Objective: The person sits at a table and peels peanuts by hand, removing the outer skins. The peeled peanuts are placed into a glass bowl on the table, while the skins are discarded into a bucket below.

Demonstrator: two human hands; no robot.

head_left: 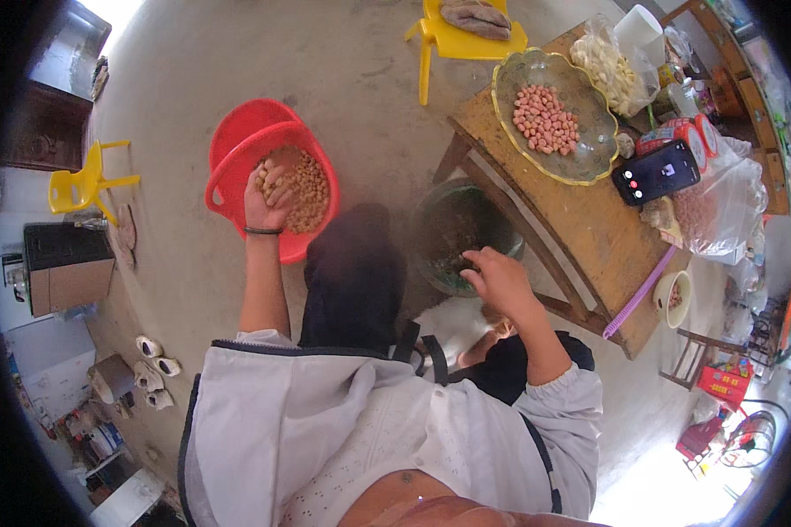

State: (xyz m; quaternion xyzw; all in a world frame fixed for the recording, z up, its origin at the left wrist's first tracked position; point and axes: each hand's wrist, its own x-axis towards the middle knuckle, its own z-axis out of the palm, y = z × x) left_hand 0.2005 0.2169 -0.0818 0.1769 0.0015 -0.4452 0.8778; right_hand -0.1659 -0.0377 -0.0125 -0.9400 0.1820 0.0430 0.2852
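My left hand (pixel 269 201) is inside a red plastic basin (pixel 229 135) on my left, its fingers curled around some unshelled peanuts (pixel 263 176). More peanuts in their shells (pixel 308 188) lie in the basin around it. Above a dark green basin (pixel 435 204) between my knees and the table is my right hand (pixel 498 280). Its thumb and forefinger are apart, and I see nothing between them. Brown debris, perhaps peanut shells (pixel 458 230), lies in the green basin. Pink shelled peanuts (pixel 546 120) form a heap in a scalloped, yellow-rimmed glass bowl (pixel 596 168) on the table.
The wooden table (pixel 540 197) on my right bears a phone (pixel 656 172), plastic bags (pixel 722 197) and a purple coiled strip (pixel 639 293). A yellow chair (pixel 461 46) stands ahead. Close to my legs is a white-furred animal (pixel 455 323), partly hidden. A pale bowl (pixel 663 300) sits beyond the table's edge.
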